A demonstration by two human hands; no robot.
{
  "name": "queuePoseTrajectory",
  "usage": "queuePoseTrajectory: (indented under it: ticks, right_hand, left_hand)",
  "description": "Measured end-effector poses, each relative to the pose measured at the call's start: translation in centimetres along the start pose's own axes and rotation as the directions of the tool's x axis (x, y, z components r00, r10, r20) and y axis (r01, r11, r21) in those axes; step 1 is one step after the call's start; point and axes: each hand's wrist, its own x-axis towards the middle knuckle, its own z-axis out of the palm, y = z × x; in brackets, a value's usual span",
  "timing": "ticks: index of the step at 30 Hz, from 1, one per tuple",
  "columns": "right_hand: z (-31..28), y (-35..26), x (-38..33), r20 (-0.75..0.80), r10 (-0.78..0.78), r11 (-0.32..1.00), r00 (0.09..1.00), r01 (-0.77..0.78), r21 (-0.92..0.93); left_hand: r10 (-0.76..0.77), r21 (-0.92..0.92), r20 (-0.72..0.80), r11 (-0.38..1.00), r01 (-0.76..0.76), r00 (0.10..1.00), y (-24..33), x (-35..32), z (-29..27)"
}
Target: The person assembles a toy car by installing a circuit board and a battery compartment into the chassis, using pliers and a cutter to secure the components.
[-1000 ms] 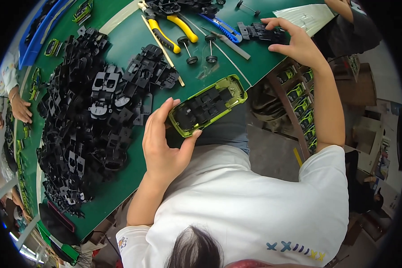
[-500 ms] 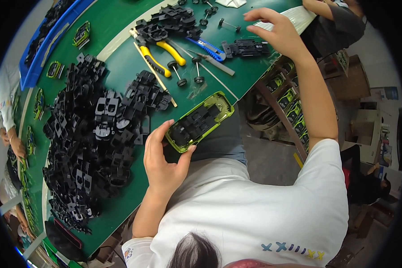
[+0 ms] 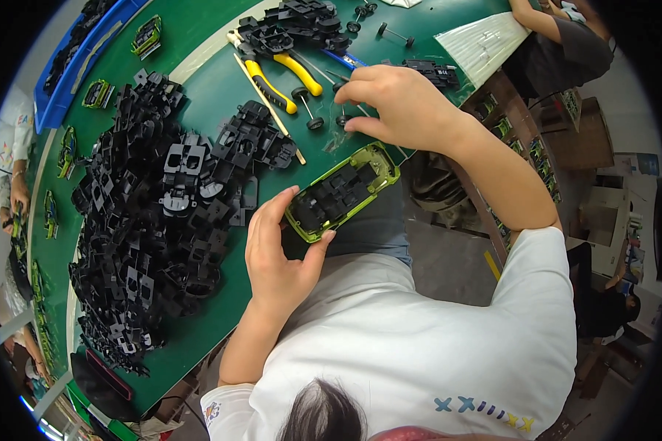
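My left hand [image 3: 281,253] grips a toy car body shell [image 3: 343,192] by one end, thumb on one edge and fingers on the other. The green shell is turned with its hollow underside up, showing black parts inside. Over the table, my right hand [image 3: 397,106] is curled, thumb and forefinger apart around a wheel axle [image 3: 343,120] lying there. The fingers partly cover that axle, and it does not look lifted. Beside it lies another axle with two black wheels [image 3: 307,109].
A large heap of black plastic parts [image 3: 147,235] covers the table's left side. Yellow-handled pliers [image 3: 272,87], a thin wooden stick [image 3: 270,108] and a blue cutter [image 3: 343,59] lie beyond. Green cars line the far left, near a blue bin [image 3: 51,106] and other people's hands.
My right hand has swung left and down from the far right to the wheel axle on the table. The left hand still holds the shell; the whole view has shifted slightly.
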Motion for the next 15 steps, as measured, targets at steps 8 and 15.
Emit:
queuePoseTrajectory:
  ticks: [8,15]
  right_hand:
    - [-1.8,-2.0,-3.3,-0.144,0.079,0.929,0.986,-0.020,0.370]
    - [-0.7,-3.4,-7.5,-0.178,-0.073,0.952,0.981,0.122,0.279]
  left_hand:
    - [-0.029,-0.033,0.013,0.999,0.029,1.000,0.1,-0.1,-0.2]
    - [-0.010,-0.017,0.006,1.000,0.010,1.000,-0.1,-0.2,-0.1]
